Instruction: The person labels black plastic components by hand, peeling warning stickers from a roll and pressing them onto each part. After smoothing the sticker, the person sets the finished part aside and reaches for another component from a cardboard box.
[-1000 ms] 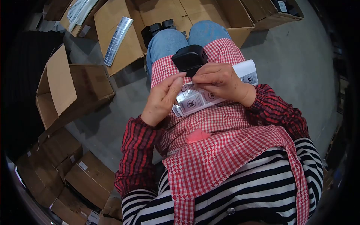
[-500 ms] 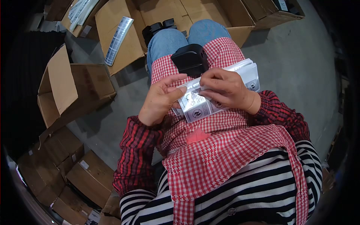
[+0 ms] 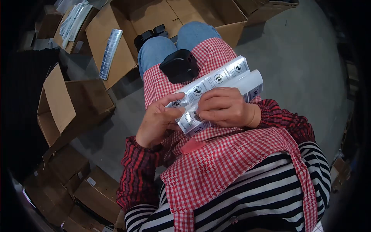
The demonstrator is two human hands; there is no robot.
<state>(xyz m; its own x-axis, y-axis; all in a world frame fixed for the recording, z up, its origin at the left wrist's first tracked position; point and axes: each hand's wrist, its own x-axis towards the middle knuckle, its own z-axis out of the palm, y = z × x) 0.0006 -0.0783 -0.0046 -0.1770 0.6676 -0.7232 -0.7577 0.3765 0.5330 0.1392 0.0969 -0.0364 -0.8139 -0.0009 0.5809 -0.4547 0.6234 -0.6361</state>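
A silvery sheet of warning labels [image 3: 218, 79], printed with round crossed-out symbols, lies across my lap, partly curled or folded over itself. My left hand [image 3: 156, 121] holds its left end, thumb on top and fingers at the edge. My right hand [image 3: 226, 108] is closed in a pinch on the lower part of the sheet, its fingertips hiding what lies between them. A black plastic part [image 3: 179, 66] rests on the checked apron over my thighs, just beyond the sheet, touched by neither hand.
An open cardboard box [image 3: 154, 13] stands beyond my knees, with black parts [image 3: 150, 35] at its near edge. Another label strip [image 3: 111, 54] lies on its flap. To the left are an open carton [image 3: 87, 96], a box of strips [image 3: 75, 23] and closed cartons [image 3: 96, 189].
The label sheet has opened out, so its upper strip now shows a row of symbols. My right hand has moved slightly left and down. The whole view has shifted a little.
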